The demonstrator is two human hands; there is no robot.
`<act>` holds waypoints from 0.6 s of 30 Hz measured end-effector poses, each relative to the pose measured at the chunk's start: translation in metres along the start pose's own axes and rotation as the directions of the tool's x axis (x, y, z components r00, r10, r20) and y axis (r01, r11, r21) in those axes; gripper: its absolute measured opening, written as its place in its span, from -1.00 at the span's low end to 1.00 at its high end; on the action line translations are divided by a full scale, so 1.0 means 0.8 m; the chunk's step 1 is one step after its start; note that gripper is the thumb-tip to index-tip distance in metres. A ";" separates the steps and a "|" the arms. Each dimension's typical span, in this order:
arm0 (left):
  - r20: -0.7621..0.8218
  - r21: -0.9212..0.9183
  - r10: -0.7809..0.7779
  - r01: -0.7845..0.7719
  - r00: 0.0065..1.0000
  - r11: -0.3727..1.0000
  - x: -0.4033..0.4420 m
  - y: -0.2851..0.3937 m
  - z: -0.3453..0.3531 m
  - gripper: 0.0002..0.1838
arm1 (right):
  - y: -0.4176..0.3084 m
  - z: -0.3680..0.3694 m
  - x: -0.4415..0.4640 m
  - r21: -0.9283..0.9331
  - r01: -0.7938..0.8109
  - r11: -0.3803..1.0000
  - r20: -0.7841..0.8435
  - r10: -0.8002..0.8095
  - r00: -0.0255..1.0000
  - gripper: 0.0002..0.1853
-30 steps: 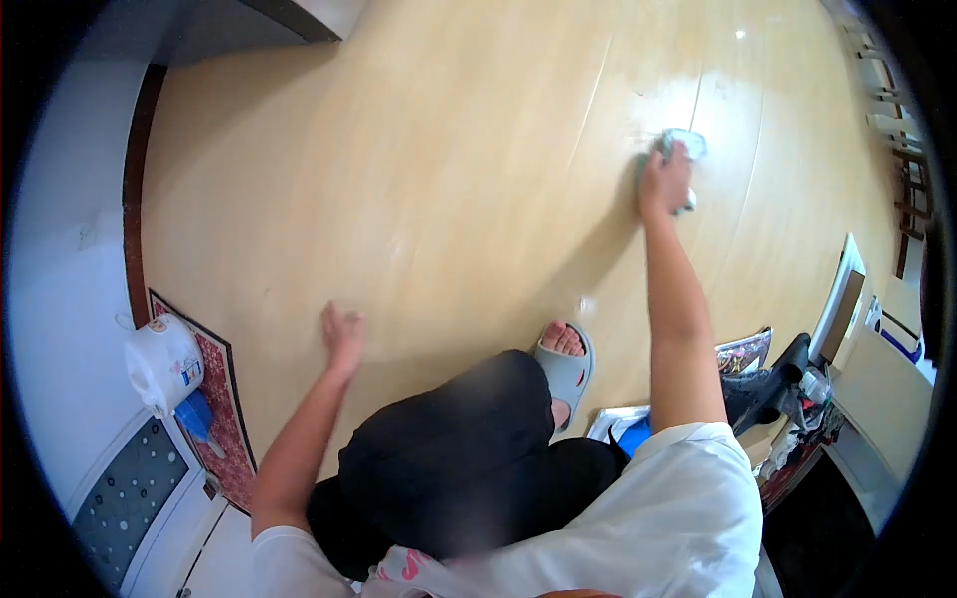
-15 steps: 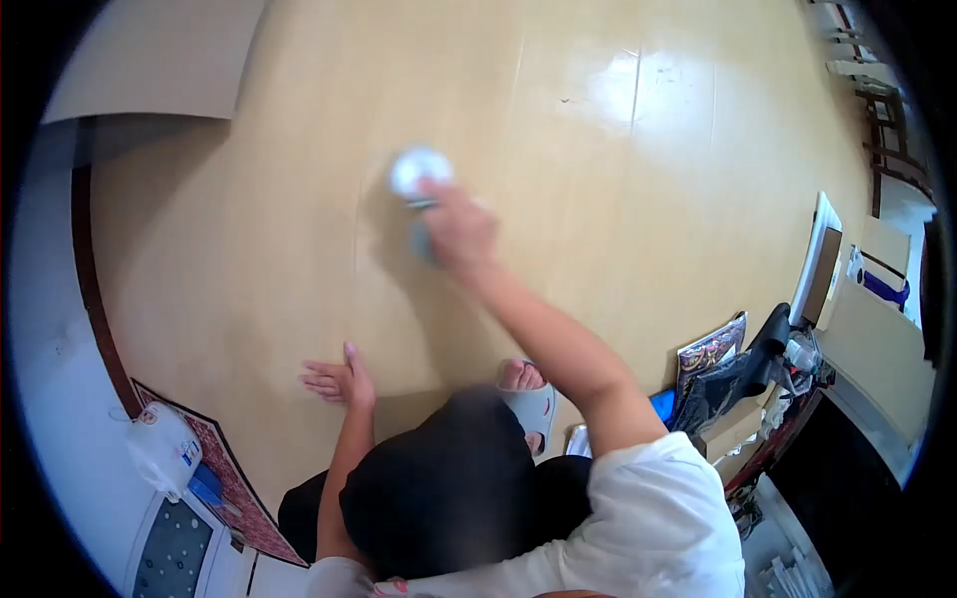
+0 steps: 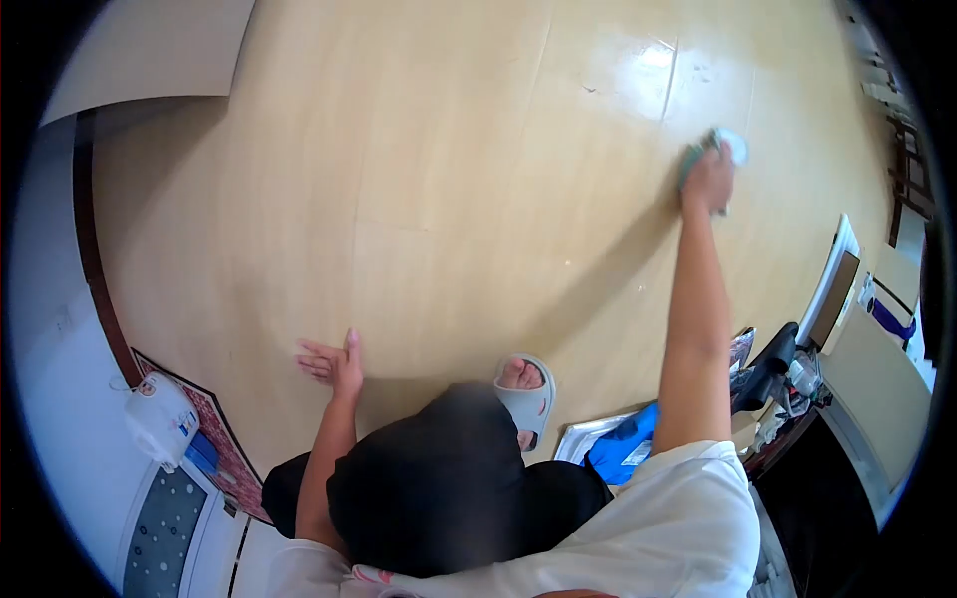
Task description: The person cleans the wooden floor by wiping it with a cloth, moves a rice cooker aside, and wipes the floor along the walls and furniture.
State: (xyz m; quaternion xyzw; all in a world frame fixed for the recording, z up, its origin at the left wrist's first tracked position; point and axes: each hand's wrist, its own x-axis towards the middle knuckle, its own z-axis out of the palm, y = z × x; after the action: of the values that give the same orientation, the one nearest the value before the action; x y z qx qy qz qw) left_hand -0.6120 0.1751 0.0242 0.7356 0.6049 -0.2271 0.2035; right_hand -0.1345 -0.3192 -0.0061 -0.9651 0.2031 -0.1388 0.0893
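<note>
My right hand (image 3: 712,181) is stretched far out to the right, its fingers closed round a pale green and white cloth (image 3: 736,147). The cloth is bunched up and partly hidden under the hand. It appears to touch the light wood-look floor (image 3: 469,199). At the lower left, my left hand (image 3: 339,366) is open, thumb up and fingers spread, holding nothing. Whether it touches the floor I cannot tell. My foot in a grey slipper (image 3: 525,399) is between the two arms.
A blue packet (image 3: 623,446) and a dark rolled item (image 3: 766,364) lie by my right arm. A white bag (image 3: 162,419) and a red patterned panel (image 3: 214,439) line the left wall. A pale board (image 3: 150,50) juts in at the upper left. Dark furniture legs (image 3: 905,159) stand at the far right.
My right hand has swept to the right with the cloth, and that arm is now straighter. My left hand has stayed nearly in place, open. The view has shifted slightly.
</note>
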 end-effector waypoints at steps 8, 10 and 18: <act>-0.010 0.046 -0.022 0.023 1.000 0.999 0.017 -0.008 0.005 0.37 | -0.421 0.009 -0.345 0.587 0.668 0.458 -0.074 -0.791 0.608 -0.72; -0.021 0.055 -0.023 0.025 1.000 0.998 0.017 -0.012 0.010 0.38 | -0.441 -0.004 -0.380 0.614 0.756 0.227 -0.337 -0.791 0.510 -0.69; -0.015 0.033 -0.031 0.031 0.999 0.999 0.009 -0.003 0.002 0.39 | -0.277 -0.065 -0.233 0.735 0.051 0.676 0.299 -0.391 0.871 -0.68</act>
State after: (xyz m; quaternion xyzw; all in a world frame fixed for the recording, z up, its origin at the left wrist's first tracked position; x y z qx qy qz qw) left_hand -0.6133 0.1800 0.0186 0.7310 0.6137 -0.2352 0.1833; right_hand -0.2325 -0.0477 0.0506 -0.8791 -0.0127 0.0019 0.4765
